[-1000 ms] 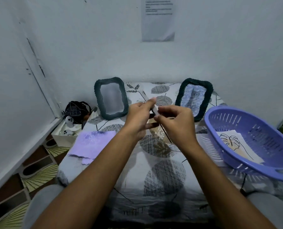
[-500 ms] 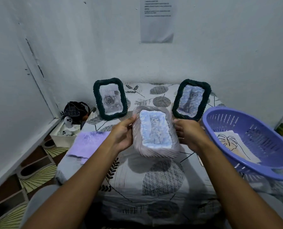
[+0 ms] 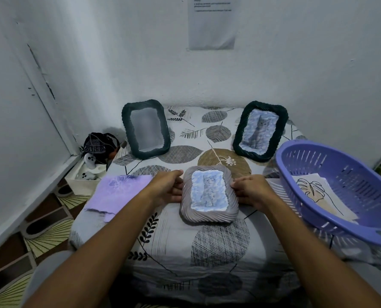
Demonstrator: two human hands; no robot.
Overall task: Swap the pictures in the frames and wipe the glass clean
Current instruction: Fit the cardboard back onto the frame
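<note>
Half a second ago the grey frame (image 3: 209, 194) was held up; now it lies face-up on the desk (image 3: 169, 247), left hand (image 3: 167, 188) and right hand (image 3: 250, 190) gripping its sides. It looks ready for wiping: ridged border, pale-blue cat picture inside

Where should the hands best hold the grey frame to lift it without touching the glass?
Probably by its two long ribbed edges, one hand from each side, as the left hand and right hand do now. The grey frame lies face up on the bed, so the glass stays untouched.
</note>
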